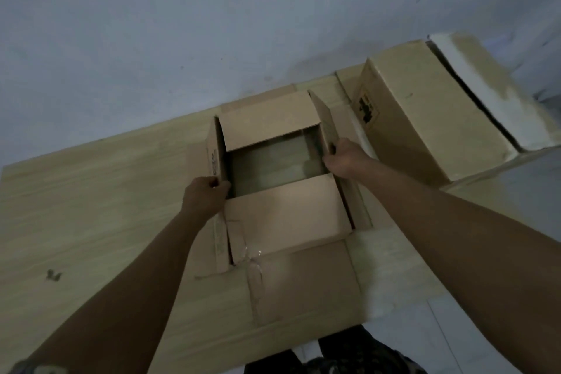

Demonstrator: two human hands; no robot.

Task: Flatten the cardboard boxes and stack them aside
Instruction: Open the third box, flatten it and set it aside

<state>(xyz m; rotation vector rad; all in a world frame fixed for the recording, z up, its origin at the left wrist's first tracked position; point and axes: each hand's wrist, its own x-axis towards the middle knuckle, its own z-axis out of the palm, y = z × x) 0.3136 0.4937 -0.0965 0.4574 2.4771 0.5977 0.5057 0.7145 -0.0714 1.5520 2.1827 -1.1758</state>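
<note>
My table [91, 206] is pale wood grain, pushed against a grey wall. Near its middle stands the open box [273, 179], flaps spread. At two o'clock from it a bigger closed box [425, 118] lies tilted at the table's far corner. At eight o'clock there is a small dark mark [54, 275] on the bare wood.

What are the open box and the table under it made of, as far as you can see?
The open box looks like plain brown cardboard, matte, with creased flaps and strips of clear tape. The table has a pale wood-grain surface, smooth; whether solid wood or laminate cannot be told.
</note>
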